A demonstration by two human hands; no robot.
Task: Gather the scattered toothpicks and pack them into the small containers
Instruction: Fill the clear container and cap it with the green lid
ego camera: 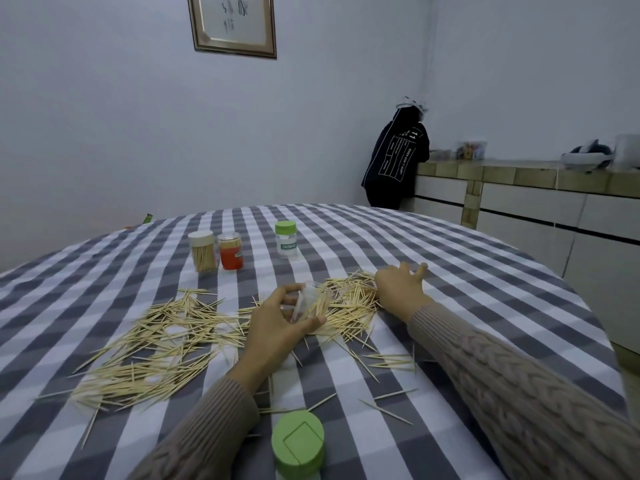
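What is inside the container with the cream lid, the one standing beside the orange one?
The cream-lidded container is clear and packed with upright toothpicks nearly up to the lid. What lies under the opaque lid cannot be seen.

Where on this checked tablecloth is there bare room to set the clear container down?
Bare cloth lies right of the right hand toward the table edge, and behind the three standing jars: beige-lidded, orange, green-lidded. It is crowded from the left toothpick pile across to the left hand, which holds the clear container.
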